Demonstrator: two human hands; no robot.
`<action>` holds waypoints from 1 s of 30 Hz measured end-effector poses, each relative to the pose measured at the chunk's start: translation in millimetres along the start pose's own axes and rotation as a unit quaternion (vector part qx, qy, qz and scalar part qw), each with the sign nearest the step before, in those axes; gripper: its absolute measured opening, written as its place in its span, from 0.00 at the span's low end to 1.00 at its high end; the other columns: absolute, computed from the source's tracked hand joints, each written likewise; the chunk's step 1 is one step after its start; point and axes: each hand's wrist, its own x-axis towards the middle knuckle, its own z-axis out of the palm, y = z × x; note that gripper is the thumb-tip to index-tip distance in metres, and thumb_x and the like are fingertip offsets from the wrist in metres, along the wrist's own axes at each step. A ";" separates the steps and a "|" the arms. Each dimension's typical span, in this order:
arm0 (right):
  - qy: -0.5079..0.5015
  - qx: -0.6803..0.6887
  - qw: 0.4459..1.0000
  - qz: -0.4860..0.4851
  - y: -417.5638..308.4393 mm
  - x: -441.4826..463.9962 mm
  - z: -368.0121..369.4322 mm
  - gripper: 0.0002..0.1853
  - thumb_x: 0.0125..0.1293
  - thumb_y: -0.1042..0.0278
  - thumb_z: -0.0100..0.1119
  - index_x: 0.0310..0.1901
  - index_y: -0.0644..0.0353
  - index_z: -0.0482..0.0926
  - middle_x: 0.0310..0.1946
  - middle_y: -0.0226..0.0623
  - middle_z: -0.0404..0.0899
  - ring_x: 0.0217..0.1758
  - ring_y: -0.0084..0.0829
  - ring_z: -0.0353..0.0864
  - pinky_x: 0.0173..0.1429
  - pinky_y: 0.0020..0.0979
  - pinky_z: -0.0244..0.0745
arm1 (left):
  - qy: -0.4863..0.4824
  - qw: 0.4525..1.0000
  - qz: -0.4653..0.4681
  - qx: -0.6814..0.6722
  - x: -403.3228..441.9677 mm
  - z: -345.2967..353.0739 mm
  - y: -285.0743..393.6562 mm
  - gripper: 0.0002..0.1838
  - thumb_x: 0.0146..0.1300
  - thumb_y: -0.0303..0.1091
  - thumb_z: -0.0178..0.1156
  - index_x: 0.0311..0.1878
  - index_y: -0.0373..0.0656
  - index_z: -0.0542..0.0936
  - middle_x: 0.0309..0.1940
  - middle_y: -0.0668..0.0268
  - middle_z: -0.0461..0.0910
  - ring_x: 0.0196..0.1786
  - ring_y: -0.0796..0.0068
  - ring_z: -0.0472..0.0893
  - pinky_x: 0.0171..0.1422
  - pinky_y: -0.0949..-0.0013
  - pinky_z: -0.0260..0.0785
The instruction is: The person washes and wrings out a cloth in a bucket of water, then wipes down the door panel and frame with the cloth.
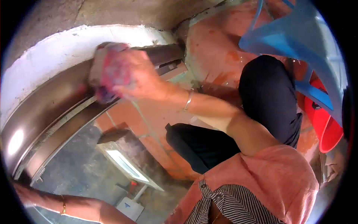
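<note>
My right hand (pixel 143 76) is closed around a bunched cloth (pixel 110 72) patterned in pink, red and grey. The cloth presses on a brown metal frame (pixel 48 102), near where a white-painted wall edge (pixel 59 52) meets it. Motion blurs the hand and cloth a little. A silver bangle circles the right wrist. At the lower left edge, my left hand (pixel 23 196) lies close to the near end of the frame. Its fingers are lost in the dark border of the view. Below the frame is a glass pane (pixel 74 160).
A blue plastic chair or stool (pixel 276 41) stands at the upper right, with a red plastic container (pixel 324 128) beside it. The tiled floor (pixel 214 56) has wet patches. My dark-trousered knees (pixel 266 93) are bent close to the frame.
</note>
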 end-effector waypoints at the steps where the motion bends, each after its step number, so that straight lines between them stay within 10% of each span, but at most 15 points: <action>1: -0.002 -0.007 1.000 -0.001 17.4 -12.6 -5.1 0.39 0.51 0.49 0.73 0.60 0.62 0.70 0.55 0.43 0.73 0.63 0.45 0.70 0.65 0.46 0.63 | -0.001 1.000 0.004 -0.001 1.0 1.9 -1.0 0.26 0.73 0.53 0.48 0.58 0.41 0.77 0.59 0.51 0.70 0.62 0.53 0.71 0.64 0.47 0.63; 7: 0.155 0.095 0.904 0.387 137.0 -81.3 -27.2 0.20 0.68 0.58 0.60 0.52 0.66 0.79 0.47 0.38 0.83 0.51 0.31 0.80 0.58 0.34 0.73 | -0.012 1.000 0.017 -0.015 8.8 2.4 -2.1 0.23 0.74 0.50 0.48 0.57 0.39 0.77 0.59 0.50 0.69 0.62 0.53 0.69 0.64 0.45 0.62; 15: -0.010 -0.246 0.847 0.470 271.3 -111.4 -64.8 0.25 0.65 0.47 0.57 0.47 0.65 0.81 0.42 0.61 0.80 0.49 0.57 0.80 0.52 0.45 0.75 | 0.031 0.997 0.043 -0.053 15.1 7.8 3.0 0.22 0.72 0.49 0.51 0.44 0.36 0.80 0.42 0.56 0.77 0.43 0.59 0.75 0.53 0.47 0.68; 26: 0.052 0.043 0.965 0.253 161.3 -77.8 -44.4 0.33 0.63 0.44 0.60 0.62 0.59 0.70 0.55 0.48 0.78 0.56 0.43 0.79 0.60 0.39 0.72 | 0.016 0.997 0.081 0.003 14.3 -2.7 -6.8 0.22 0.75 0.49 0.49 0.49 0.38 0.80 0.50 0.52 0.77 0.56 0.51 0.73 0.61 0.47 0.62; 30: -0.069 -0.213 0.868 0.444 195.3 -76.4 -64.2 0.29 0.64 0.49 0.60 0.60 0.59 0.71 0.52 0.53 0.78 0.53 0.53 0.78 0.57 0.44 0.73 | 0.067 0.986 0.146 0.035 11.8 4.0 -8.6 0.23 0.75 0.49 0.50 0.47 0.36 0.80 0.45 0.54 0.77 0.48 0.55 0.76 0.54 0.51 0.65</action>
